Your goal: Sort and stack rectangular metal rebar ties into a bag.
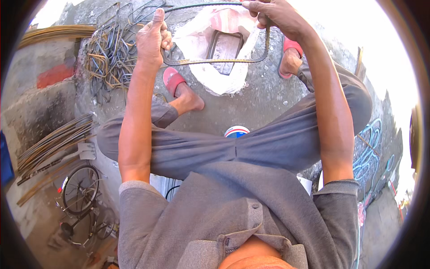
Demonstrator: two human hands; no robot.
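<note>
I hold a bent steel rebar stirrup (224,60), a rectangular loop of ribbed bar, out in front of me with both hands. My left hand (152,38) grips its left side, thumb up. My right hand (275,15) clasps its upper right corner. Below the loop lies a white sack (201,45) on the concrete, with another dark stirrup (226,47) resting on it. I sit with knees apart in grey trousers, feet in red slippers (172,78).
A tangled heap of finished stirrups (109,54) lies to the left on the concrete slab (264,98). Long straight rebars (53,143) lie lower left; a bicycle (83,197) stands far below. A round blue-and-white container (236,131) sits between my legs.
</note>
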